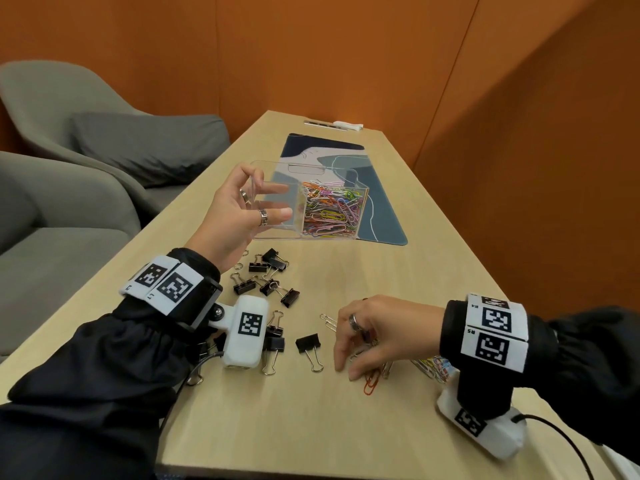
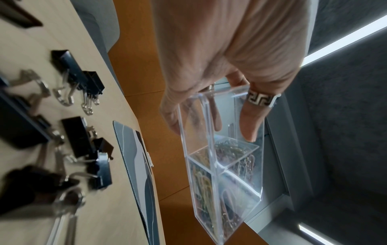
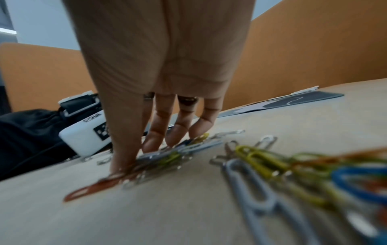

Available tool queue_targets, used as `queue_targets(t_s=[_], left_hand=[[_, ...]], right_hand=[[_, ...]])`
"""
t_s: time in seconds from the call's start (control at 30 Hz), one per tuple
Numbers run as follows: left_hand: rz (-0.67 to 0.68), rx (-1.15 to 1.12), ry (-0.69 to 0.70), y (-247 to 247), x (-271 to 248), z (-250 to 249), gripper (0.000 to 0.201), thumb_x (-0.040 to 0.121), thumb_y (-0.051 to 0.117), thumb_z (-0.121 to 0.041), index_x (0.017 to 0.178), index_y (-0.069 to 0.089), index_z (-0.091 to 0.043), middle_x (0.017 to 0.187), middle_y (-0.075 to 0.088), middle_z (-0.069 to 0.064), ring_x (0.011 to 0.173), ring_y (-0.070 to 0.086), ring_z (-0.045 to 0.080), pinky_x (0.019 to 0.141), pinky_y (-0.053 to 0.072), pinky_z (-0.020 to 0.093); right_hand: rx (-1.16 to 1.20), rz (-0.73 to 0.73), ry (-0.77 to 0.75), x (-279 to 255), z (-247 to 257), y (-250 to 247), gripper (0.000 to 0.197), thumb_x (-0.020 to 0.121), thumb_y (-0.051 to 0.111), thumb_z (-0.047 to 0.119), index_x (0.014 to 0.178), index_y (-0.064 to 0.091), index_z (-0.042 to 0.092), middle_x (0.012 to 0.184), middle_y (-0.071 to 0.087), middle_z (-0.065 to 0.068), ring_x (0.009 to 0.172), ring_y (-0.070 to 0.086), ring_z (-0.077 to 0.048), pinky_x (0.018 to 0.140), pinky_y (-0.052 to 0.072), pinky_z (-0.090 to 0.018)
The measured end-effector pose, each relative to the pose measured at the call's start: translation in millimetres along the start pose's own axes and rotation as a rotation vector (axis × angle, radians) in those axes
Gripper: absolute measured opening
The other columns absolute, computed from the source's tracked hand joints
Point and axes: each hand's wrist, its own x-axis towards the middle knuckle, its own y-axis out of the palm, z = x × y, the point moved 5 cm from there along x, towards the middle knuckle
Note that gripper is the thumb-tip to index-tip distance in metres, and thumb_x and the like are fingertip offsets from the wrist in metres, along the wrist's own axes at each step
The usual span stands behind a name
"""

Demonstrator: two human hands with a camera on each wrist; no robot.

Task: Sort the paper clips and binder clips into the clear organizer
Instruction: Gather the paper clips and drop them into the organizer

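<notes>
Wooden table [image 1: 398, 271]: one clear organizer [image 1: 341, 199], about nine binder clips [image 1: 273, 282].

Light wooden table [image 1: 346, 427], long, runs away toward orange wall. Dark blue mat [image 1: 381, 216] with pale shapes lies flat in middle. Black binder clips [image 1: 273, 282] scattered on bare wood near mat, more [image 1: 308, 344] closer in. Colourful paper clips [image 1: 370, 382] in loose pile on wood at right, orange one sticking out. Far end: thin silver strip [image 1: 323, 124] and small white thing [image 1: 349, 125], too small to tell.
</notes>
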Motion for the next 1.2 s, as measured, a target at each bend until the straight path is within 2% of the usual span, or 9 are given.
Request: queue_targets(t_s=[0.13, 0.27, 0.37, 0.53, 0.67, 0.77, 1.0, 1.07, 1.2], left_hand=[[-0.001, 0.005, 0.002, -0.1, 0.5, 0.6, 0.044, 0.076, 0.061, 0.016, 0.079, 0.039, -0.023, 0.115, 0.061, 0.012, 0.087, 0.066, 0.019, 0.07, 0.055, 0.027], [0.005, 0.006, 0.004, 1.9, 0.0, 1.5, 0.045, 0.076, 0.06, 0.016, 0.079, 0.039, -0.023, 0.112, 0.062, 0.01, 0.085, 0.067, 0.017, 0.069, 0.054, 0.025], [0.003, 0.006, 0.001, 1.6, 0.0, 2.4, 0.046, 0.076, 0.061, 0.016, 0.079, 0.039, -0.024, 0.115, 0.061, 0.012, 0.088, 0.066, 0.019, 0.07, 0.054, 0.026], [0.006, 0.0, 0.005, 1.5, 0.0, 1.7, 0.046, 0.076, 0.06, 0.017, 0.079, 0.039, -0.023, 0.112, 0.061, 0.01, 0.087, 0.065, 0.02, 0.069, 0.054, 0.025], [0.008, -0.01, 0.011, 1.9, -0.1, 0.1, 0.045, 0.076, 0.06, 0.017, 0.079, 0.039, -0.023, 0.11, 0.062, 0.008, 0.087, 0.066, 0.02, 0.068, 0.054, 0.025], [0.021, -0.015, 0.012, 3.4, -0.3, -0.1, 0.044, 0.076, 0.06, 0.017, 0.079, 0.039, -0.022, 0.11, 0.062, 0.008, 0.086, 0.066, 0.02, 0.07, 0.055, 0.025], [0.035, -0.015, 0.015, 5.4, -1.3, 0.8, 0.044, 0.075, 0.061, 0.016, 0.078, 0.039, -0.022, 0.109, 0.062, 0.008, 0.086, 0.066, 0.021, 0.07, 0.054, 0.025], [0.038, -0.013, 0.014, 6.1, -1.5, 1.4, 0.044, 0.075, 0.061, 0.016, 0.078, 0.039, -0.022, 0.108, 0.062, 0.008, 0.087, 0.066, 0.022, 0.071, 0.055, 0.026], [0.035, -0.014, 0.009, 5.7, -1.8, 0.6, 0.043, 0.075, 0.061, 0.016, 0.079, 0.039, -0.022, 0.109, 0.063, 0.008, 0.088, 0.066, 0.021, 0.071, 0.055, 0.025]], right_hand=[[0.107, -0.058, 0.117, -5.1, -18.2, -12.0, 0.014, 0.079, 0.074, 0.026, 0.092, 0.073, 0.021, 0.086, 0.059, 0.013, 0.082, 0.057, -0.008, 0.074, 0.045, -0.016], [0.033, -0.206, 0.226, 5.9, -24.7, -25.7, 0.03, 0.089, 0.06, 0.036, 0.117, 0.062, 0.023, 0.112, 0.058, 0.005, 0.1, 0.054, -0.01, 0.086, 0.044, -0.021], [-0.028, -0.136, 0.214, 18.1, -19.3, -21.1, 0.038, 0.091, 0.056, 0.039, 0.125, 0.058, 0.021, 0.122, 0.051, 0.001, 0.107, 0.049, -0.009, 0.095, 0.041, -0.022], [-0.017, 0.012, 0.115, 24.1, -3.1, -12.2, 0.025, 0.092, 0.056, 0.033, 0.111, 0.065, 0.018, 0.108, 0.052, 0.003, 0.104, 0.052, -0.013, 0.091, 0.043, -0.023], [-0.029, 0.127, 0.104, 8.9, -3.5, -10.4, 0.02, 0.093, 0.056, 0.028, 0.103, 0.07, 0.018, 0.093, 0.053, 0.017, 0.098, 0.056, -0.013, 0.089, 0.046, -0.023], [0.048, 0.091, 0.127, -1.7, -6.3, -15.6, 0.021, 0.09, 0.06, 0.03, 0.105, 0.069, 0.018, 0.099, 0.06, 0.012, 0.097, 0.058, -0.013, 0.091, 0.047, -0.028], [-0.067, 0.063, 0.085, -14.7, -7.3, 0.4, 0.054, 0.064, 0.082, 0.046, 0.109, 0.053, 0.051, 0.114, 0.04, 0.013, 0.111, 0.035, -0.006, 0.101, 0.033, -0.022], [-0.041, 0.045, 0.092, -15.4, -6.2, 3.3, 0.051, 0.065, 0.082, 0.042, 0.107, 0.052, 0.049, 0.114, 0.042, 0.011, 0.109, 0.036, -0.006, 0.099, 0.034, -0.02], [0.038, 0.028, 0.11, -15.9, -7.5, 4.5, 0.038, 0.073, 0.079, 0.031, 0.108, 0.064, 0.029, 0.106, 0.048, 0.008, 0.1, 0.046, -0.006, 0.087, 0.04, -0.015]])
